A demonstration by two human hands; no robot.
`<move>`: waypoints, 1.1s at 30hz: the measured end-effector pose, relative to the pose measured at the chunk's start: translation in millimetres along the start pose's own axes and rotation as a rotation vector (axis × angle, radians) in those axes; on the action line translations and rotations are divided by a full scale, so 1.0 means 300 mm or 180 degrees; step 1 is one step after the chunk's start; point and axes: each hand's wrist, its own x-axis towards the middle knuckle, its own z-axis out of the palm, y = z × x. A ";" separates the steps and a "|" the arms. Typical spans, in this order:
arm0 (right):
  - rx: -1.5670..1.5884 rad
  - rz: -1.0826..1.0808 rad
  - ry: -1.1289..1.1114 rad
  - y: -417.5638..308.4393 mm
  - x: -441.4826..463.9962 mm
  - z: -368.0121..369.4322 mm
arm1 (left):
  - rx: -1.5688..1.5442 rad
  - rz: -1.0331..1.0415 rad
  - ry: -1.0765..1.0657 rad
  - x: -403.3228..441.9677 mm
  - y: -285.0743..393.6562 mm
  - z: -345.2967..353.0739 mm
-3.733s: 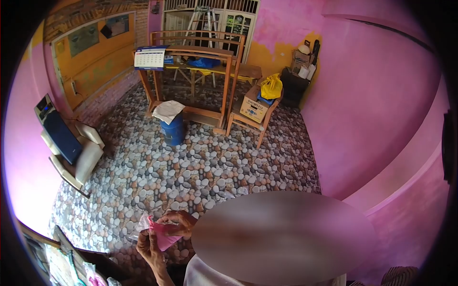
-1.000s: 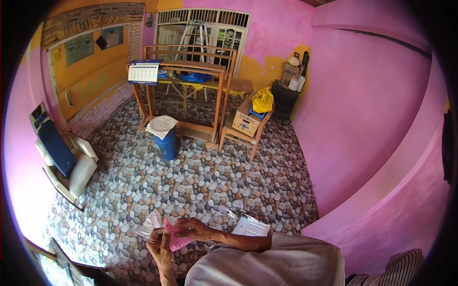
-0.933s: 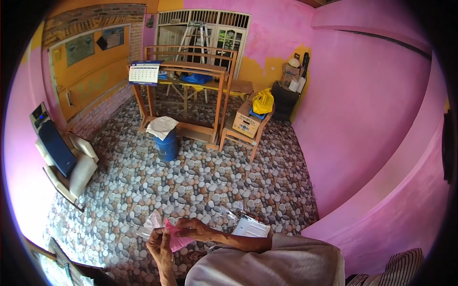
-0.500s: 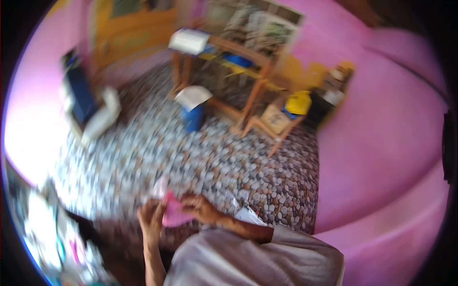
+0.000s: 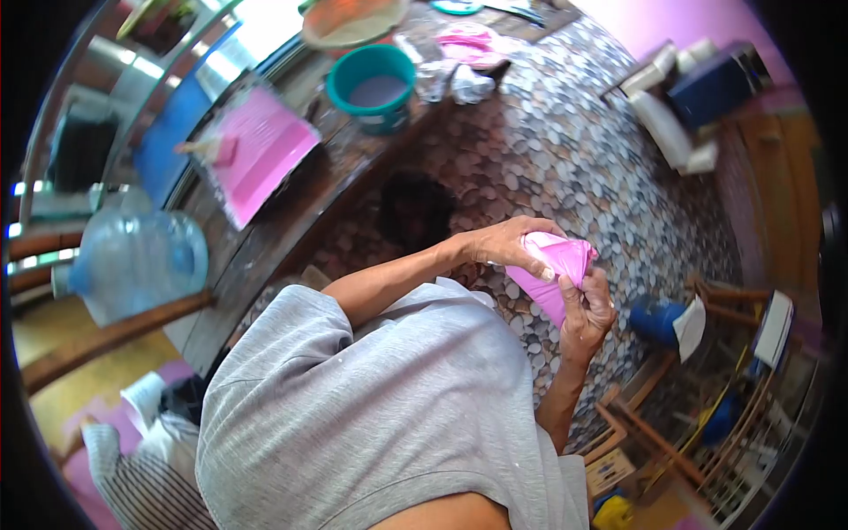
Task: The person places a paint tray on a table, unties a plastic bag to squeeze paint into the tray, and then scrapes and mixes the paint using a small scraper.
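A pink bundle of thin, folded material [image 5: 548, 265], like wrapped plastic or cloth, is held in front of my grey shirt. My left hand [image 5: 508, 246] grips it from above, its thumb lying across the pale upper side. My right hand [image 5: 590, 314] pinches the gathered right end between thumb and fingers. Pale smears mark the fingers of my right hand. Whether anything is inside the bundle is hidden.
A wooden bench [image 5: 305, 199] on the left bears a pink paint tray [image 5: 269, 141] with a brush [image 5: 216, 148] and a teal bucket [image 5: 371, 88]. Beside it lies a large water bottle [image 5: 141, 256]. A blue bin [image 5: 655, 320] and wooden frame [image 5: 658, 424] stand right.
My view has swung left, bringing the bench, tray and bucket into sight. Both hands still hold the pink material, which now looks gathered into a longer bundle.
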 end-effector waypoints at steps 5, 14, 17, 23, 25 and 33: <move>0.0242 -0.0570 -0.0742 -0.025 0.112 0.193 | -0.1358 0.0451 0.0777 -0.208 -0.082 -0.071; 0.0877 -0.0486 -0.2154 -0.020 0.263 0.442 | -0.2420 0.1153 0.2075 -0.395 -0.135 -0.048; 0.0914 -0.0648 -0.2559 -0.041 0.291 0.517 | -0.2471 0.1368 0.2496 -0.418 -0.117 -0.011; 0.0478 -0.1420 -0.2741 -0.090 0.220 0.654 | -0.3041 0.1413 0.2937 -0.464 -0.210 0.029; -0.0020 -0.1701 -0.2797 -0.125 0.192 0.692 | -0.3209 0.1530 0.2920 -0.491 -0.246 0.026; -0.0481 -0.1946 -0.2954 -0.174 0.132 0.928 | -0.3550 0.1757 0.2819 -0.664 -0.343 -0.096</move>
